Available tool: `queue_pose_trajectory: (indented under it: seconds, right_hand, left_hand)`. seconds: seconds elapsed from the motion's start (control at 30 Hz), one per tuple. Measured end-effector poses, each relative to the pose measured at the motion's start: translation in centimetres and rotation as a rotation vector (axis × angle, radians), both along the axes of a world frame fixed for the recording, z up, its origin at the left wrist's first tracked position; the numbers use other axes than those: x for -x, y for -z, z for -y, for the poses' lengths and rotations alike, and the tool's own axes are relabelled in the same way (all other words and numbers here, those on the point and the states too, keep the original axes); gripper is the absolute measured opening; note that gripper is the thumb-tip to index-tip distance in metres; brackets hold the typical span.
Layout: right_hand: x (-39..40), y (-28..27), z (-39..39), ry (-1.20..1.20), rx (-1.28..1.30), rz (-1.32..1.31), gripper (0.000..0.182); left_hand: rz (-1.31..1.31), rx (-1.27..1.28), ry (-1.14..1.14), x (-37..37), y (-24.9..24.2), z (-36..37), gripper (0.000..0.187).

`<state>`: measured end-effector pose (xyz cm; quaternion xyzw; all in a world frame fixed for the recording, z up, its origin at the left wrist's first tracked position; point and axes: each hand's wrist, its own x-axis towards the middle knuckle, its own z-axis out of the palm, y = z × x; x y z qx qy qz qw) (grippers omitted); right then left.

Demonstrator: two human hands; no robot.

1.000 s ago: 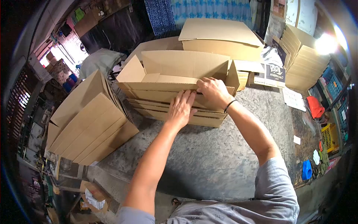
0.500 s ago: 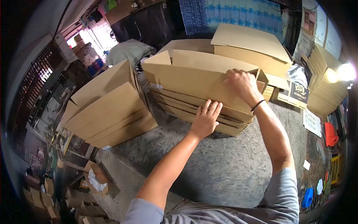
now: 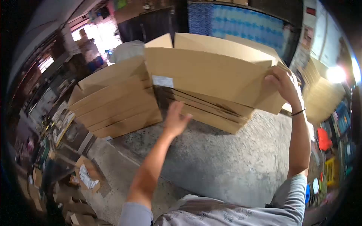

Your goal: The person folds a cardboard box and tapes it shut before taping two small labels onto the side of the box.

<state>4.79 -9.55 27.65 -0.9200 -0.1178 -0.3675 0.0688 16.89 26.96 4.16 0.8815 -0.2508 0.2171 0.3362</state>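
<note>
My right hand (image 3: 285, 84) grips the right end of an open-topped cardboard box (image 3: 211, 71), its fingers curled over the edge. This box sits tilted above a stack of nested cardboard boxes (image 3: 211, 116), and a white label shows low on its left side. My left hand (image 3: 176, 119) has its fingers apart and holds nothing; it is in front of the stack's left part, blurred by motion. To the left stands another stack of nested boxes (image 3: 120, 105), its right end close to the held box.
Both stacks stand on a grey, worn work surface (image 3: 203, 162). Folded cardboard (image 3: 320, 92) leans at the right beside a bright lamp (image 3: 335, 74). A red object (image 3: 323, 138) and a yellow crate (image 3: 330, 170) lie at the right edge. An open carton (image 3: 88, 173) with paper is low left.
The top box has been lifted and drawn toward me and right, exposing its label. My right hand moved right with it; my left hand came off the stack, moving left.
</note>
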Motion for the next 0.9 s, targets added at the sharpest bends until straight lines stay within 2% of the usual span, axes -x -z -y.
queue_pose_trajectory:
  seconds: [0.03,0.1,0.13,0.17,0.2,0.27,0.3,0.37,0.4,0.43,0.47,0.57,0.63,0.7,0.8,0.9]
  right_hand:
    - [2.3,-0.5,-0.5,0.023,-0.009,-0.037,0.023]
    - [7.3,-0.4,-1.0,0.090,-0.003,-0.085,0.021]
    - [9.7,0.0,-1.3,0.120,0.015,-0.090,0.021]
    - [11.6,0.8,-1.0,0.062,0.156,-0.005,0.019]
    - [14.1,2.3,-0.6,-0.005,0.301,0.055,0.016]
    - [19.1,5.6,-1.2,0.086,0.281,0.041,0.011]
    - [21.5,7.3,-1.8,0.154,0.272,0.011,0.011]
    - [25.5,10.7,-3.0,0.221,0.224,-0.046,0.013]
    - [27.4,11.7,-4.8,0.233,0.178,-0.072,0.015]
    - [29.0,11.9,-6.3,0.243,0.176,-0.058,0.018]
    - [31.2,14.0,-6.4,0.270,0.194,-0.118,0.017]
    - [36.2,17.6,-5.8,0.359,0.204,-0.244,0.018]
    - [38.3,20.8,-3.6,0.375,0.209,-0.266,0.018]
    - [40.5,23.1,-1.9,0.419,0.183,-0.257,0.014]
    - [42.7,25.6,1.7,0.444,0.143,-0.236,0.012]
    - [44.7,28.5,5.8,0.455,0.110,-0.225,0.012]
  left_hand:
    - [-0.212,0.314,0.108,0.4,-0.8,-1.7,0.054]
    - [-0.456,0.644,0.047,1.7,-1.6,-5.1,0.044]
    - [-0.556,0.941,0.121,3.1,-2.4,-6.0,0.045]
    - [-0.617,0.990,0.128,4.5,-4.0,-6.4,0.051]
    - [-0.672,1.049,0.193,5.5,-3.5,-7.5,0.063]
    - [-0.831,1.199,0.145,6.7,-2.5,-7.6,0.082]
    - [-0.910,1.182,0.242,7.7,-1.2,-7.6,0.080]
    - [-1.051,1.248,0.230,9.4,2.6,-6.5,0.067]
    - [-1.148,1.226,0.353,9.6,4.3,-8.0,0.063]
    - [-1.193,1.231,0.301,10.5,3.8,-8.6,0.061]
    - [-1.238,1.237,0.247,12.5,5.5,-7.5,0.060]
    - [-1.427,1.221,0.296,16.6,8.9,-4.8,0.057]
    - [-1.469,1.187,0.252,17.8,13.3,-1.8,0.055]
    - [-1.498,1.145,0.240,19.7,15.5,-0.1,0.054]
    - [-1.543,1.156,0.261,22.3,16.8,3.4,0.053]
    - [-1.500,1.089,0.148,24.6,18.4,8.3,0.054]
